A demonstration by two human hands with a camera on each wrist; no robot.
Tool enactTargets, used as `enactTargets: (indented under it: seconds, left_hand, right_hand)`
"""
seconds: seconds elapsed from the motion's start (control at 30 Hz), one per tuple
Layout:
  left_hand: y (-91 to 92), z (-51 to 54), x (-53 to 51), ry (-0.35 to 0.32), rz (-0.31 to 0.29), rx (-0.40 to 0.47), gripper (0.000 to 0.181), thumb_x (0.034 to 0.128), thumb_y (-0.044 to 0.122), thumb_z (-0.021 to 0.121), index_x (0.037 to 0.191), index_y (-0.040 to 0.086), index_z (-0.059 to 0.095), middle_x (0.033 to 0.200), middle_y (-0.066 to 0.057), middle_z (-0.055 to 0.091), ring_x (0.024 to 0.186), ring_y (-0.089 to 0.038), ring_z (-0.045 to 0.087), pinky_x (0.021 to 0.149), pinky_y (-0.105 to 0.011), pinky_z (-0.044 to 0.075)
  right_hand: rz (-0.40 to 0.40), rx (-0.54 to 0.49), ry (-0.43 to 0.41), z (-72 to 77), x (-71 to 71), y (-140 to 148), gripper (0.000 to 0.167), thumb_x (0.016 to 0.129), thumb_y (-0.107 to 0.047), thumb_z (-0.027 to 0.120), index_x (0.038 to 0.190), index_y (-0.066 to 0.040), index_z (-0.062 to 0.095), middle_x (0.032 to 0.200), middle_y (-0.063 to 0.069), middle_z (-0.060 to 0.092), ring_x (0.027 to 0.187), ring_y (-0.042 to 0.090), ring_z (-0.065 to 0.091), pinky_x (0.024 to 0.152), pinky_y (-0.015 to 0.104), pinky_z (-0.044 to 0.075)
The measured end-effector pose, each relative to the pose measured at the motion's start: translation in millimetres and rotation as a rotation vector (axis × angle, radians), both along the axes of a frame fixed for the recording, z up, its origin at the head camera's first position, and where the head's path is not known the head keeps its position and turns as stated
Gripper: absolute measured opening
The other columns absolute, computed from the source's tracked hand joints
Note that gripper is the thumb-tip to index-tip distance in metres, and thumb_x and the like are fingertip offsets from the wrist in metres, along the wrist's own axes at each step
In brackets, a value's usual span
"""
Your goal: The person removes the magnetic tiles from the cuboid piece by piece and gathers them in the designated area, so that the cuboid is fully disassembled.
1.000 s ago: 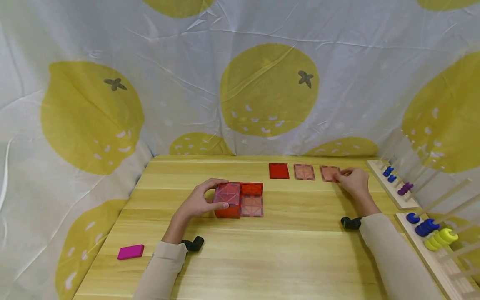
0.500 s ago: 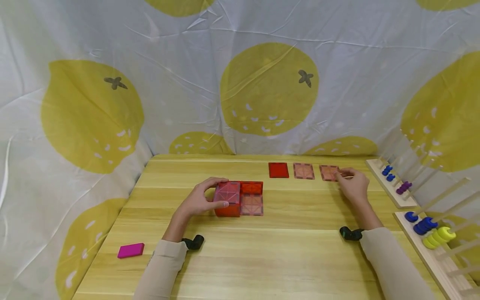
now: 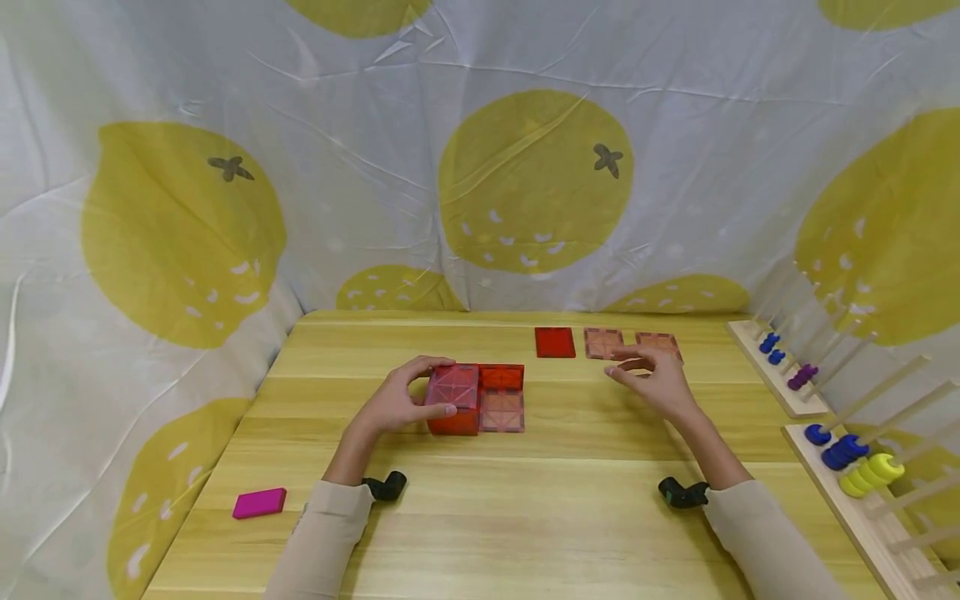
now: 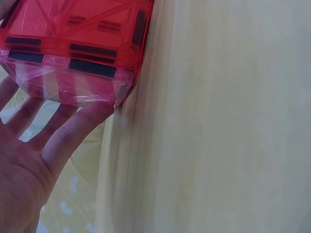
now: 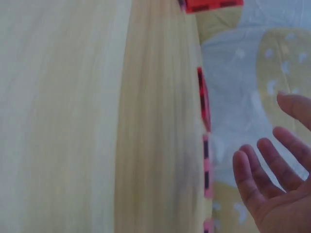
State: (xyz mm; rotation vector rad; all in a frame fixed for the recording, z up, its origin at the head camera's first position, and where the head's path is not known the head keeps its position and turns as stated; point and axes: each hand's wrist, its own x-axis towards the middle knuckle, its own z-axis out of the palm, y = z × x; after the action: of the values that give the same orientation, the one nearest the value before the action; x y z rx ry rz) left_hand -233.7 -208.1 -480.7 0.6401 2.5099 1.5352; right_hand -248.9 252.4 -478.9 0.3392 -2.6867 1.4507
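My left hand (image 3: 399,402) grips a red translucent cube of magnetic tiles (image 3: 453,388), thumb at the front and fingers behind; the left wrist view shows the hand (image 4: 29,165) around the cube (image 4: 77,53). Joined to the cube's right side are a flat pale red tile (image 3: 502,412) and an upright red tile (image 3: 501,377). My right hand (image 3: 658,383) is above the table with parted, bent fingers and holds nothing, in front of two flat pale red tiles (image 3: 600,342) (image 3: 658,338). Left of those lies a darker red tile (image 3: 555,342).
A magenta block (image 3: 259,503) lies at the front left of the wooden table (image 3: 525,517). Along the right edge stand two wooden peg racks (image 3: 806,406) (image 3: 847,508) with blue, purple and yellow rings. A lemon-patterned cloth (image 3: 360,167) hangs behind the table.
My right hand has left the rightmost pale tile and moved left, toward the middle pale tile. The left hand and the cube have stayed in place.
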Motion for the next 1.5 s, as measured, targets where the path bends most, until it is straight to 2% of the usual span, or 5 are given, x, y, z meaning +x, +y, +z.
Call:
enactTargets:
  seconds: [0.53, 0.73, 0.97, 1.2, 1.5]
  left_hand:
    - [-3.9, -0.3, -0.6, 0.000, 0.019, -0.020, 0.067, 0.0799, 0.027, 0.091, 0.139, 0.028, 0.059, 0.141, -0.003, 0.057, 0.132, -0.034, 0.051, 0.088, -0.040, 0.062]
    - [-3.7, 0.2, -1.6, 0.012, 0.025, -0.026, 0.066, 0.0798, 0.029, 0.091, 0.138, 0.031, 0.059, 0.142, 0.000, 0.057, 0.136, -0.035, 0.049, 0.093, -0.047, 0.059]
    - [7.0, 29.6, 14.8, -0.013, 0.032, -0.019, 0.067, 0.0806, 0.018, 0.089, 0.140, 0.015, 0.059, 0.143, -0.009, 0.057, 0.137, -0.042, 0.047, 0.096, -0.056, 0.056]
    - [7.3, 28.6, 15.3, -0.035, 0.019, -0.001, 0.068, 0.0806, 0.018, 0.089, 0.141, 0.013, 0.058, 0.142, -0.012, 0.057, 0.135, -0.043, 0.047, 0.096, -0.056, 0.057]
    - [6.8, 25.0, 13.7, -0.048, 0.000, 0.010, 0.070, 0.0809, 0.018, 0.089, 0.143, 0.012, 0.057, 0.142, -0.013, 0.055, 0.134, -0.042, 0.048, 0.094, -0.055, 0.058]
  right_hand:
    - [0.246, -0.142, -0.030, 6.6, -3.5, -86, 0.046, 0.093, -0.025, 0.079, 0.132, -0.006, 0.067, 0.132, 0.019, 0.067, 0.115, 0.032, 0.067, 0.096, 0.049, 0.057]
    - [0.254, -0.166, -0.033, 2.8, -7.9, -104, 0.040, 0.092, -0.026, 0.080, 0.129, -0.014, 0.069, 0.133, 0.021, 0.066, 0.113, 0.029, 0.067, 0.094, 0.045, 0.058]
    - [0.258, -0.174, -0.037, -3.3, -8.8, -116, 0.043, 0.093, -0.022, 0.079, 0.131, -0.005, 0.067, 0.130, 0.017, 0.069, 0.113, 0.031, 0.067, 0.093, 0.042, 0.059]
    - [0.275, -0.200, -0.045, -7.3, -10.6, -125, 0.039, 0.094, -0.012, 0.076, 0.130, -0.001, 0.067, 0.130, 0.023, 0.067, 0.114, 0.042, 0.065, 0.098, 0.058, 0.055]
    - [0.302, -0.182, -0.027, -11.3, -13.1, -135, 0.043, 0.093, -0.018, 0.079, 0.130, 0.000, 0.068, 0.127, 0.017, 0.071, 0.111, 0.036, 0.068, 0.098, 0.055, 0.056]
